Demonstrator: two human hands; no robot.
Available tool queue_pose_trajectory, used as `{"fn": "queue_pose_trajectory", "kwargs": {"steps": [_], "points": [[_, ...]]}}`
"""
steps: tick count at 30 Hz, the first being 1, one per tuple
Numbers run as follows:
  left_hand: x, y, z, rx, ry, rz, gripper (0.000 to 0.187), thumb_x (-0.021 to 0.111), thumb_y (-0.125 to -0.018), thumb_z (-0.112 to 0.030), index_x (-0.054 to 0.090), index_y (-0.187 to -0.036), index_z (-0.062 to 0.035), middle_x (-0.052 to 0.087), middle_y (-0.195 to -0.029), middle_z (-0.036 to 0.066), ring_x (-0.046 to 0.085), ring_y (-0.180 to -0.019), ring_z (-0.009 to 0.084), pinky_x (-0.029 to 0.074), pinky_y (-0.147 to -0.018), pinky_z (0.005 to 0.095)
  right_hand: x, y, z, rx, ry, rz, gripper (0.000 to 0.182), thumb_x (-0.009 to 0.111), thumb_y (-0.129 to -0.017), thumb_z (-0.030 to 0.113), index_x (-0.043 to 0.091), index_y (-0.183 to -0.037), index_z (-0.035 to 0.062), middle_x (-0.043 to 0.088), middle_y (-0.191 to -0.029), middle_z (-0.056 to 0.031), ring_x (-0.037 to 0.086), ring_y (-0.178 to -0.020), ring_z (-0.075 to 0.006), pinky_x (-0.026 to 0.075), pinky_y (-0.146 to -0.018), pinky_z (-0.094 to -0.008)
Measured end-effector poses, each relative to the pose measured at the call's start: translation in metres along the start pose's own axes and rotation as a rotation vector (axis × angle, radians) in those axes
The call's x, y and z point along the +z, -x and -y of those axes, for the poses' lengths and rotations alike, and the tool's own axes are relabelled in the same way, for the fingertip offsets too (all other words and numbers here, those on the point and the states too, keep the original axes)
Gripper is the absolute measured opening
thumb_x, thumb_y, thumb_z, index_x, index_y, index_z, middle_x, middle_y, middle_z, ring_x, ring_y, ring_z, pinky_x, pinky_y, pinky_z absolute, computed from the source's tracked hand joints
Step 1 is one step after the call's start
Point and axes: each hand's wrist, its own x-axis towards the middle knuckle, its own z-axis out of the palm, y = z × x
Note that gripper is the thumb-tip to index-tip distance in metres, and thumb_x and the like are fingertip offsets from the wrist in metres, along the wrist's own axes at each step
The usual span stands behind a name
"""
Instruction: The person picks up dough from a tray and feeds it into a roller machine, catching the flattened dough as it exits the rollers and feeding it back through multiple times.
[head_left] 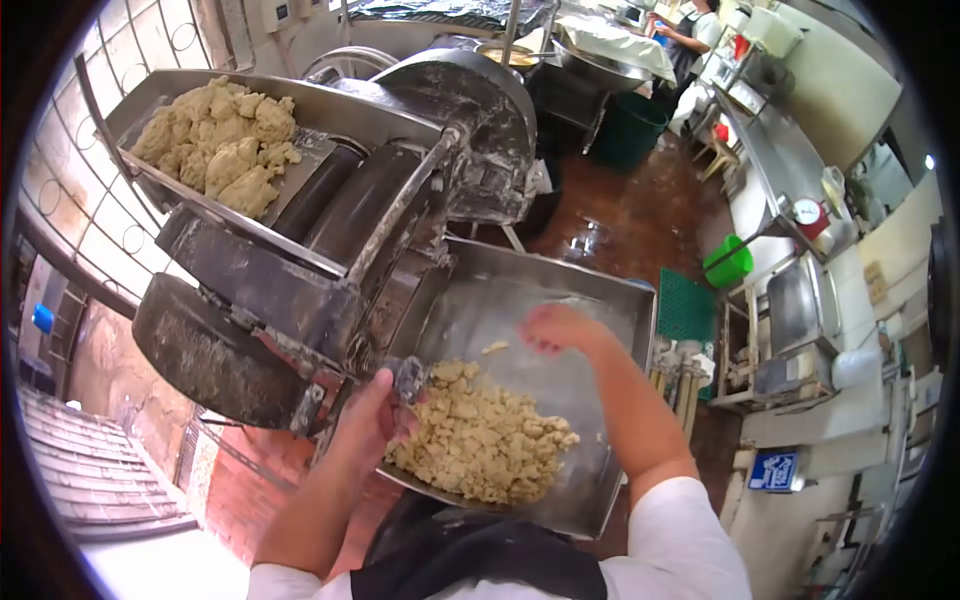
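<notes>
**Fingers close to the rollers**

Left hand (pixel 375 415) pinches a small grey metal knob (pixel 408 378) right at the mouth of the dark steel roller machine (pixel 330 240); a slip could nip fingers. The crumbled pale-yellow dough heap (pixel 480 440) lies at four o'clock from it, in the square stainless tray (pixel 600 300). Right hand (pixel 555 328), loosely curled and holding nothing, hovers at one o'clock of the heap; a nudge could spill crumbs.

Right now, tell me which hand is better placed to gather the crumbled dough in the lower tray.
Probably the left hand: it rests at the edge of the dough crumbs in the lower tray. The right hand hovers further up, over bare metal near one stray piece.
</notes>
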Motion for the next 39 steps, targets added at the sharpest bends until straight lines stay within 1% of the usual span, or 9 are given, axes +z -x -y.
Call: {"fn": "queue_pose_trajectory", "kwargs": {"steps": [6, 15, 22, 23, 25, 28, 34, 36, 39], "points": [[0.021, 0.008, -0.004, -0.056, 0.009, -0.047, 0.042, 0.051, -0.095, -0.045, 0.058, -0.107, -0.0048, 0.066, -0.085, 0.010, 0.059, -0.056, 0.0158, 0.041, -0.045, 0.0259, -0.031, -0.060, 0.089, -0.165, -0.577, -0.593, 0.053, 0.053, -0.089, 0.055, 0.060, -0.095, 0.0024, 0.061, -0.075, -0.0069, 0.059, -0.059, -0.0136, 0.044, -0.046, -0.0266], [0.017, 0.006, -0.003, -0.100, -0.043, -0.120, 0.044, 0.051, -0.093, -0.049, 0.060, -0.099, -0.0062, 0.065, -0.078, 0.008, 0.057, -0.057, 0.0187, 0.042, -0.051, 0.0305, -0.037, -0.132, 0.109, -0.372, -0.357, -0.749, 0.052, 0.062, -0.087, 0.047, 0.055, -0.103, -0.0024, 0.061, -0.081, -0.0098, 0.062, -0.069, -0.0159, 0.048, -0.050, -0.0289], [0.003, -0.001, 0.010, -0.110, 0.243, 0.103, 0.043, 0.056, -0.091, -0.042, 0.056, -0.115, -0.0068, 0.065, -0.084, 0.009, 0.059, -0.066, 0.0205, 0.044, -0.056, 0.0323, -0.037, -0.132, 0.102, -0.380, -0.339, -0.716, 0.050, 0.063, -0.087, 0.045, 0.056, -0.103, -0.0014, 0.061, -0.082, -0.0085, 0.062, -0.070, -0.0158, 0.048, -0.051, -0.0287], [0.001, 0.004, 0.014, -0.084, 0.277, 0.144, 0.044, 0.056, -0.091, -0.041, 0.055, -0.119, -0.0073, 0.065, -0.085, 0.009, 0.059, -0.068, 0.0209, 0.044, -0.057, 0.0327, -0.031, -0.137, 0.096, -0.394, -0.306, -0.748, 0.060, 0.059, -0.086, 0.051, 0.056, -0.102, -0.0068, 0.065, -0.082, -0.0209, 0.065, -0.077, -0.0332, 0.048, -0.073, -0.0405], [0.000, 0.001, 0.013, -0.082, 0.262, 0.131, 0.044, 0.055, -0.091, -0.040, 0.054, -0.120, -0.0072, 0.065, -0.085, 0.009, 0.059, -0.067, 0.0211, 0.044, -0.057, 0.0327, -0.036, -0.147, 0.090, -0.364, -0.240, -0.794, 0.063, 0.058, -0.086, 0.052, 0.056, -0.106, -0.0077, 0.064, -0.089, -0.0236, 0.064, -0.085, -0.0325, 0.048, -0.074, -0.0405], [0.007, -0.005, 0.007, -0.078, 0.229, 0.145, 0.045, 0.054, -0.092, -0.040, 0.052, -0.122, -0.0070, 0.064, -0.085, 0.009, 0.059, -0.068, 0.0215, 0.045, -0.058, 0.0329, -0.036, -0.090, 0.103, -0.315, -0.476, -0.786, 0.059, 0.053, -0.087, 0.059, 0.055, -0.119, 0.0093, 0.057, -0.080, -0.0037, 0.054, -0.060, -0.0119, 0.042, -0.049, -0.0261], [0.011, -0.020, 0.008, -0.071, 0.191, 0.248, 0.052, 0.052, -0.093, -0.043, 0.045, -0.130, -0.0069, 0.064, -0.095, 0.010, 0.061, -0.076, 0.0234, 0.048, -0.064, 0.0340, -0.016, -0.052, -0.039, -0.388, -0.634, -0.783, 0.045, 0.050, -0.094, 0.046, 0.051, -0.124, 0.0127, 0.059, -0.083, -0.0014, 0.052, -0.056, -0.0102, 0.040, -0.045, -0.0237], [0.008, -0.012, 0.016, -0.063, 0.172, 0.305, 0.058, 0.051, -0.093, -0.045, 0.041, -0.135, -0.0071, 0.065, -0.101, 0.011, 0.062, -0.082, 0.0245, 0.050, -0.068, 0.0340, 0.000, -0.002, -0.076, -0.202, -0.458, -0.852, 0.043, 0.060, -0.091, 0.039, 0.058, -0.117, 0.0055, 0.062, -0.094, -0.0033, 0.059, -0.075, -0.0106, 0.049, -0.058, -0.0269], [0.008, 0.007, 0.009, -0.294, 0.076, 0.555, 0.068, 0.059, -0.091, -0.039, 0.030, -0.144, -0.0083, 0.062, -0.116, 0.013, 0.061, -0.100, 0.0255, 0.050, -0.081, 0.0345, 0.014, 0.057, -0.150, -0.189, -0.455, -1.028, 0.032, 0.065, -0.088, 0.027, 0.062, -0.110, 0.0036, 0.063, -0.084, -0.0017, 0.055, -0.060, -0.0074, 0.042, -0.047, -0.0209]]}}
